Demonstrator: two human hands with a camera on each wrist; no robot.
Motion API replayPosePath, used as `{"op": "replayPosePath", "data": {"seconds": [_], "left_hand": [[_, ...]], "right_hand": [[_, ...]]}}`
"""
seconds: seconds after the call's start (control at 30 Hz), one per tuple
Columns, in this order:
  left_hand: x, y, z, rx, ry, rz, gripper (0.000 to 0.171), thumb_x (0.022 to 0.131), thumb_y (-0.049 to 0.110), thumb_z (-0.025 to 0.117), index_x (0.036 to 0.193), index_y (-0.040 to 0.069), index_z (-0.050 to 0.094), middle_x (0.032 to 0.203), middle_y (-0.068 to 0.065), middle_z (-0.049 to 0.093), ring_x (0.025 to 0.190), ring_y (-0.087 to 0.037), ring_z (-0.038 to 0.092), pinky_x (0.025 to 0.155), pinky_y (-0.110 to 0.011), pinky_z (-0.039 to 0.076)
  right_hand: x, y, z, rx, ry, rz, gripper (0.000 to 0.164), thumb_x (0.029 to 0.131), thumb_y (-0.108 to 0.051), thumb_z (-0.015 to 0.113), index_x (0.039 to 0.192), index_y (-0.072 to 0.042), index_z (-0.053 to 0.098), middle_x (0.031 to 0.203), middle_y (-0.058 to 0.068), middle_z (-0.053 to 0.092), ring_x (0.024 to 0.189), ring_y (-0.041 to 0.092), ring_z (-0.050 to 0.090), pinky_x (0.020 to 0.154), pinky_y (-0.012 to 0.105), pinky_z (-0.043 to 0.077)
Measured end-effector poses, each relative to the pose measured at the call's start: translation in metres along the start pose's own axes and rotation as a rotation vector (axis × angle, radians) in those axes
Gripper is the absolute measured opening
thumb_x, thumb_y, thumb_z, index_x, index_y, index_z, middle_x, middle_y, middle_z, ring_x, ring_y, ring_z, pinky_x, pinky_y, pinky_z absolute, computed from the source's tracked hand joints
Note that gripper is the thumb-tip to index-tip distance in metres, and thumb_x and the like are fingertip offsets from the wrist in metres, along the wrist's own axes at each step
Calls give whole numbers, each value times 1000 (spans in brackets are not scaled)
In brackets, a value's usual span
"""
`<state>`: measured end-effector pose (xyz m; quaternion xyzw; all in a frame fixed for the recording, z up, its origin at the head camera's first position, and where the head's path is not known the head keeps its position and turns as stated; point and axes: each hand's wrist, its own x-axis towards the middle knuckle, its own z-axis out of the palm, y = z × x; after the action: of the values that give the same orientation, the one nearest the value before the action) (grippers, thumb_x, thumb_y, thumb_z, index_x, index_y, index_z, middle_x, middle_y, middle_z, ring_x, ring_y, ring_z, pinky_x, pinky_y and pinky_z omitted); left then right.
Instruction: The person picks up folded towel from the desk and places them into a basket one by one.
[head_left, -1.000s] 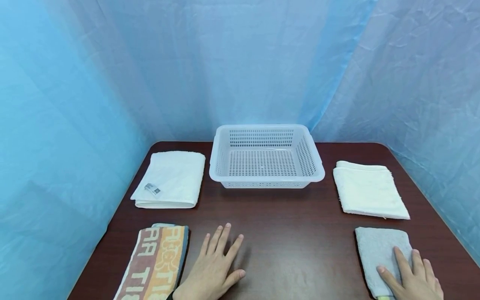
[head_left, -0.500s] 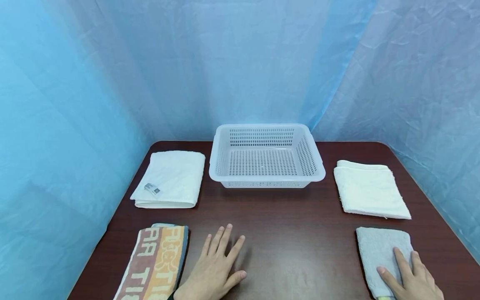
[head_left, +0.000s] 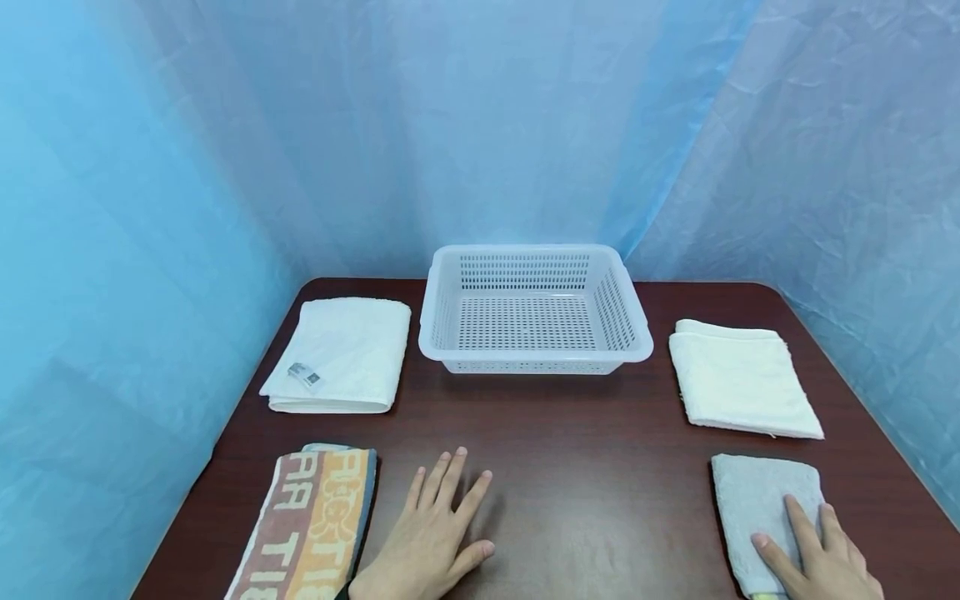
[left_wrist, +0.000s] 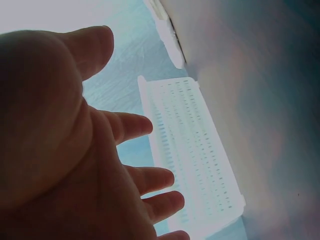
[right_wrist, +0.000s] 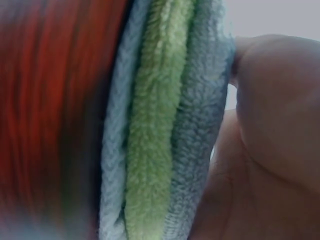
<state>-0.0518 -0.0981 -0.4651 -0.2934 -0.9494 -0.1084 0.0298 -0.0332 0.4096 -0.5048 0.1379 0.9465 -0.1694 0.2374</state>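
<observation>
My left hand is over the near part of the table, palm down with fingers spread and nothing in it. Just left of it lies a folded towel with orange and mauve bands and pale letters. At the near right, my right hand rests with spread fingers on a folded grey towel. The right wrist view shows that towel's stacked edge, with a yellow-green layer between grey ones, and the palm against its upper side.
A white perforated plastic basket stands at the table's far middle. To its left lies a folded white towel with a small label. Another folded white towel lies to its right. Blue curtains surround the dark wooden table.
The head view has shifted very slightly. Both hands keep nearly the same pose, and the towels and basket stay in place.
</observation>
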Motion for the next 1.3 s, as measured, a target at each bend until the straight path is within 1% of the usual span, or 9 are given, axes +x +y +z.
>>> {"op": "replayPosePath", "data": {"seconds": [0.1,0.27,0.33,0.7,1.0,1.3], "left_hand": [[0,0,0,-1,-8,-1,69,98,52,53,154,16,37,159,-25,26,144,-42,29,108,-63,30],[0,0,1,-1,12,3,69,98,51,54,154,15,38,158,-25,27,143,-43,31,107,-63,31],[0,0,1,-4,10,1,69,98,51,54,154,15,38,158,-25,27,143,-43,30,107,-63,31],[1,0,0,-27,-48,-25,69,99,54,51,155,17,37,160,-23,24,146,-42,27,109,-63,28],[1,0,1,-35,-43,-26,69,99,53,51,154,16,37,160,-23,24,145,-42,27,110,-63,28],[0,1,2,-24,-24,-21,69,98,53,52,154,16,37,159,-24,25,145,-42,28,109,-63,29]], "right_hand": [[-3,-5,-1,-10,-9,6,105,94,-75,30,152,6,-1,141,52,-6,120,78,12,87,79,30],[-9,-12,-5,-25,-5,7,103,95,-74,30,151,8,1,140,53,-3,120,78,15,86,78,32],[-9,-13,-5,-26,-2,7,103,95,-74,30,151,7,1,140,52,-3,120,78,15,86,78,32],[-10,-18,-5,-37,8,-5,101,96,-73,30,151,8,2,140,53,-1,118,77,19,84,77,34],[-11,-24,-3,-42,10,8,103,95,-75,31,151,7,5,141,52,-1,119,77,18,86,78,33],[-10,-28,0,-40,7,-4,102,95,-74,31,151,6,6,141,51,-1,119,77,18,86,78,33]]}}
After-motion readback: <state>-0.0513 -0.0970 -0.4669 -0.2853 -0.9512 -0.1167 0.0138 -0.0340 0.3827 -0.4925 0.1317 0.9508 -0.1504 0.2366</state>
